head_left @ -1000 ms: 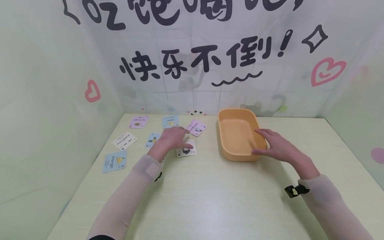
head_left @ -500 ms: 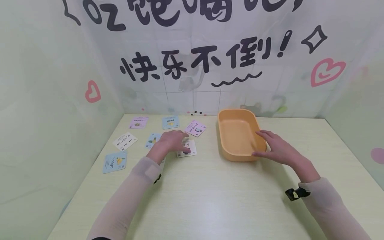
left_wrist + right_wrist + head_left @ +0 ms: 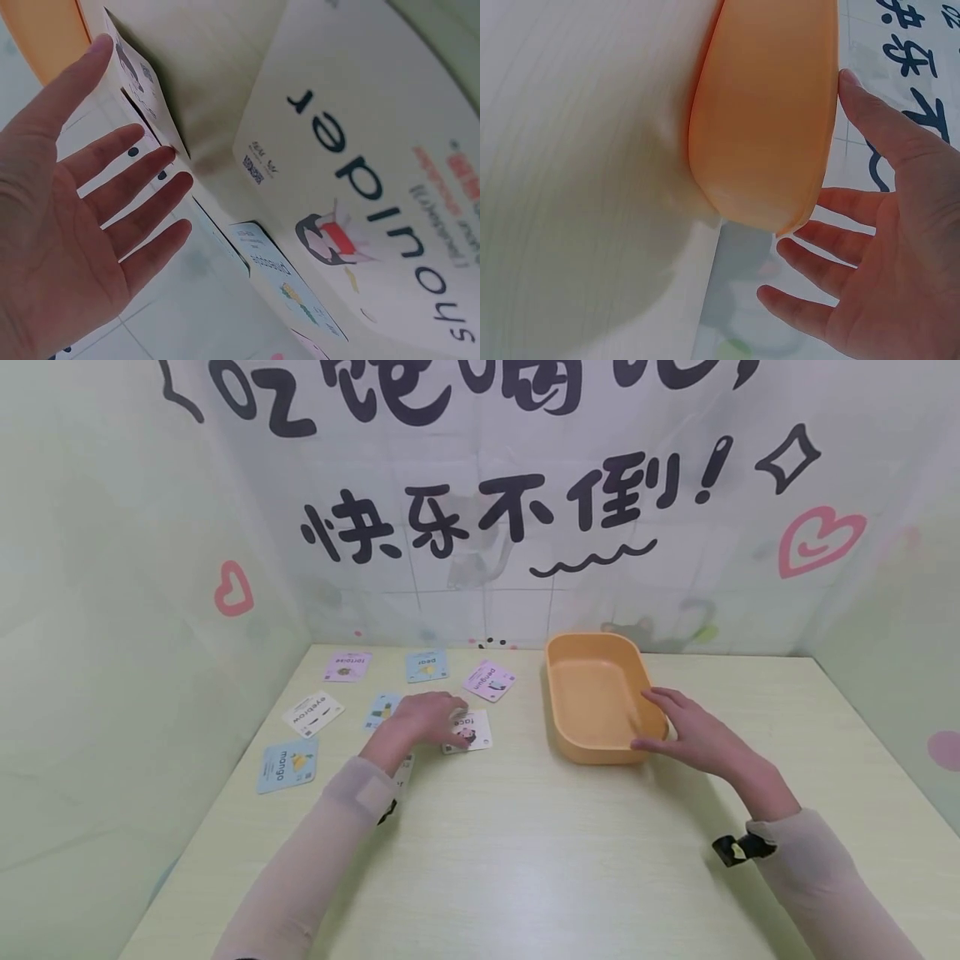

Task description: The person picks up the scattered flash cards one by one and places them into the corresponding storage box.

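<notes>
My left hand hovers at a white "face" card, fingers spread and nearly straight. In the left wrist view the thumb tip overlaps one end of that face card, and the fingertips are right beside its other end. A white "shoulder" card lies under the left wrist, mostly hidden in the head view. My right hand touches the rim of an orange plastic bin, thumb at the near right corner. The other fingers of that right hand are extended loosely around the bin's end.
Several picture cards lie left and behind: penguin, pear, pineapple, tortoise, eyebrow and mango. A printed white curtain stands behind the table.
My left hand has drawn slightly left and nearer, uncovering more of the face card and part of the shoulder card. The right hand stays at the bin's rim.
</notes>
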### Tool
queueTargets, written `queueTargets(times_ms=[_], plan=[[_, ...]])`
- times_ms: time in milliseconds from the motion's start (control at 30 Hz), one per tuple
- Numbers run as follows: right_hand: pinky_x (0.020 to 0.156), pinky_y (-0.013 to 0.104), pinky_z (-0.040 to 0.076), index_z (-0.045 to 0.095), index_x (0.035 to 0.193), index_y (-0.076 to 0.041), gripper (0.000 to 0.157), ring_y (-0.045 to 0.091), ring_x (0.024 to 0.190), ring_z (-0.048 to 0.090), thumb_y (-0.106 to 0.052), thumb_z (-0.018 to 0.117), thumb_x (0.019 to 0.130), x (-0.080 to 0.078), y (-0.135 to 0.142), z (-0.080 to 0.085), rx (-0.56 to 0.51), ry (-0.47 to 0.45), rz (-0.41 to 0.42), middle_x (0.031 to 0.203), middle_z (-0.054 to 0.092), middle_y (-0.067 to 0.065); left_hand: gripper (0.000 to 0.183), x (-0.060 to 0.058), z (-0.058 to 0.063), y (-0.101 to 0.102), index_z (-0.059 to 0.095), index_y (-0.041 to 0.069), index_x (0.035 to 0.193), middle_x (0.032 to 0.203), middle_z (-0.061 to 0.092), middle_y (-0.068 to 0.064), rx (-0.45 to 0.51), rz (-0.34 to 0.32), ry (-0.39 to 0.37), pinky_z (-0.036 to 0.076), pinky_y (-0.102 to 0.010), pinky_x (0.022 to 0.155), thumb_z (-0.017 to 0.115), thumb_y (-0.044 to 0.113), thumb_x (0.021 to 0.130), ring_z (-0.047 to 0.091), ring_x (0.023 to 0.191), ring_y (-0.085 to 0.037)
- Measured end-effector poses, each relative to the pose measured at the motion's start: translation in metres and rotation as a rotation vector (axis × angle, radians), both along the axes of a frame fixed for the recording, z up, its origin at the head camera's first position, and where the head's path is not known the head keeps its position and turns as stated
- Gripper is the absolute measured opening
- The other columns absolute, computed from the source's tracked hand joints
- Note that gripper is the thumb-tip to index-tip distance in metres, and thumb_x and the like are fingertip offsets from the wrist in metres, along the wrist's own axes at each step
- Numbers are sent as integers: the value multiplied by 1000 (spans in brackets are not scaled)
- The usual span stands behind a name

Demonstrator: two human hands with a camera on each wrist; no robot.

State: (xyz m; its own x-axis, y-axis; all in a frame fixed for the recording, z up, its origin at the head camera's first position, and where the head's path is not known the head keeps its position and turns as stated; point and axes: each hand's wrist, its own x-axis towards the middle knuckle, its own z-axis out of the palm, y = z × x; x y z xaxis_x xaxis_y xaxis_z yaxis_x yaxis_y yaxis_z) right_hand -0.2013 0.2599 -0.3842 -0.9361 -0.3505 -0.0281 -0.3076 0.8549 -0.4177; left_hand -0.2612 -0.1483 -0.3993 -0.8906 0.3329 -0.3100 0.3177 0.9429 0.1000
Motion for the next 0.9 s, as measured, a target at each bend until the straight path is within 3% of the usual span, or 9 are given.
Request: queueTargets(times_ms=[200, 433, 733, 900], plan=[[115, 66, 30, 32, 152, 1, 94, 50, 144, 28, -56, 69, 87, -1, -3, -2, -17, -21, 1, 158, 27, 28, 80, 2, -4, -7, 52, 18, 144, 144, 56, -7, 6, 14, 20, 46, -51, 108, 79, 53, 78, 53, 132, -30], [115, 67, 30, 31, 152, 3, 93, 50, 144, 27, -53, 70, 88, 1, -1, -2, -37, -26, -8, 159, 25, 29, 72, 3, -3, 0, 56, 12, 140, 134, 57, -9, -30, 1, 38, 52, -44, 100, 81, 45, 80, 59, 118, -27], [114, 67, 31, 32, 151, 4, 90, 51, 142, 30, -48, 70, 89, 4, 1, -6, -79, -14, -9, 158, 25, 29, 75, 4, -1, 5, 50, 12, 145, 135, 51, -13, 44, 60, 61, 56, -40, 92, 82, 36, 81, 58, 111, -26], [115, 66, 28, 28, 152, 6, 93, 51, 144, 27, -47, 71, 89, 2, 2, -9, -102, -22, -18, 159, 24, 29, 66, 3, -2, 6, 50, 11, 143, 132, 51, -13, 62, 82, 95, 57, -37, 89, 78, 28, 85, 59, 107, -26]])
